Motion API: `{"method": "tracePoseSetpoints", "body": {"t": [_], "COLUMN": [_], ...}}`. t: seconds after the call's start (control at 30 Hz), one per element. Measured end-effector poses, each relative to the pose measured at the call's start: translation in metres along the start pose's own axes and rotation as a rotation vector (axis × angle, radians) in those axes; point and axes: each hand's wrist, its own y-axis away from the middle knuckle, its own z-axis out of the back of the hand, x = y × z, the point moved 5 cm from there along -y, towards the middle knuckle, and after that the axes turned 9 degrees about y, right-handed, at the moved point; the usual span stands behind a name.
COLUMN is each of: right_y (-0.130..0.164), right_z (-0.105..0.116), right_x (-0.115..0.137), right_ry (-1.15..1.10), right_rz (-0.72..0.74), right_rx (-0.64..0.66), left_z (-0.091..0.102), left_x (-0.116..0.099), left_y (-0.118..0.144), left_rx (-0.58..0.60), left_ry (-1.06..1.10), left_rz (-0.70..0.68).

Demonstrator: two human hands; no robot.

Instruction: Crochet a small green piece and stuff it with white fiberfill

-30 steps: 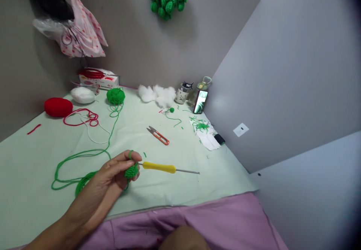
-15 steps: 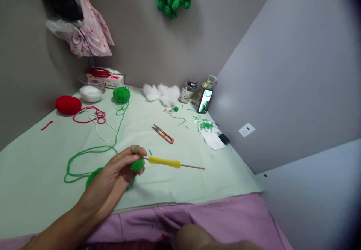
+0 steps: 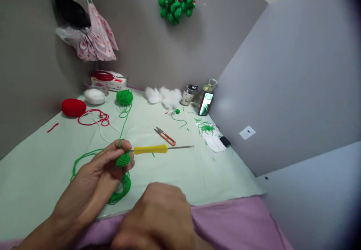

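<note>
The left hand [image 3: 96,175] pinches a small green crochet piece [image 3: 123,160] between thumb and fingertips, a loop of green yarn [image 3: 84,156] round the forefinger. The yellow-handled crochet hook [image 3: 150,149] sticks out to the right of the piece, its steel shaft level above the desk [image 3: 169,178], apparently lodged in the stitches with no fingers on the handle. The right hand [image 3: 158,220] hovers low at the near edge, blurred, knuckles up and fingers curled; it holds nothing that can be seen, and how tight the curl is cannot be told.

This looks like a pause between stitches, the work parked on the hook. The next move calls for the right hand to take the yellow handle while the left keeps the yarn taut.

Farther out, the strand trails to a green yarn ball [image 3: 124,97] at the far left, beside a white ball [image 3: 94,96] and a red ball [image 3: 73,107]. Orange-handled snips [image 3: 165,136] lie past the hook; white stuffing [image 3: 163,96] and a propped phone [image 3: 205,103] sit at the far wall.
</note>
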Motion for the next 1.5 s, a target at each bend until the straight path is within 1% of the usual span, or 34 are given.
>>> {"method": "tracePoseSetpoints", "body": {"t": [0.03,0.1,0.17,0.2,0.27,0.37,0.5,0.6,0.67,0.77,0.83,0.93,1.07,1.23,1.33,1.43,1.5], "right_y": [-0.015,-0.032,-0.033,-0.030,-0.025,-0.021,-0.023,-0.025,-0.026,-0.027,-0.027,-0.027,-0.025,-0.026,-0.028,-0.030,-0.031], "right_z": [0.001,0.005,0.009,0.009,0.007,0.005,0.009,0.011,0.013,0.014,0.012,0.012,0.012,0.008,0.005,0.005,0.006], "right_x": [-0.003,-0.014,-0.027,-0.030,-0.032,-0.030,-0.030,-0.029,-0.031,-0.035,-0.039,-0.044,-0.047,-0.052,-0.056,-0.058,-0.058], "right_ry": [-0.018,-0.098,-0.244,-0.322,-0.420,-0.404,-0.337,-0.336,-0.365,-0.477,-0.537,-0.499,-0.458,-0.535,-0.627,-0.708,-0.725], "right_rz": [-0.004,-0.078,-0.194,-0.220,-0.189,-0.110,-0.090,-0.068,-0.075,-0.105,-0.128,-0.144,-0.116,-0.141,-0.196,-0.268,-0.283], "right_rx": [-0.006,-0.066,-0.133,-0.148,-0.127,-0.127,-0.182,-0.158,-0.146,-0.152,-0.154,-0.185,-0.245,-0.217,-0.211,-0.235,-0.244], "left_z": [0.000,-0.002,-0.007,-0.010,-0.016,-0.018,-0.018,-0.018,-0.017,-0.016,-0.016,-0.014,-0.009,-0.008,-0.009,-0.007,-0.006], "left_x": [-0.001,0.003,0.011,0.016,0.029,0.040,0.038,0.034,0.033,0.033,0.034,0.035,0.035,0.035,0.035,0.034,0.034], "left_y": [0.003,0.008,0.012,0.014,0.017,0.019,0.017,0.017,0.017,0.017,0.017,0.015,0.010,0.009,0.009,0.009,0.009], "left_rx": [0.002,0.035,0.112,0.164,0.264,0.322,0.337,0.372,0.377,0.386,0.421,0.457,0.435,0.433,0.440,0.411,0.395], "left_ry": [-0.005,-0.045,-0.121,-0.159,-0.223,-0.260,-0.309,-0.335,-0.340,-0.335,-0.336,-0.350,-0.374,-0.418,-0.420,-0.446,-0.469], "left_rz": [0.006,0.014,0.010,0.007,0.046,0.075,0.045,0.016,0.005,0.012,0.025,0.030,-0.005,-0.024,-0.028,-0.044,-0.061]}}
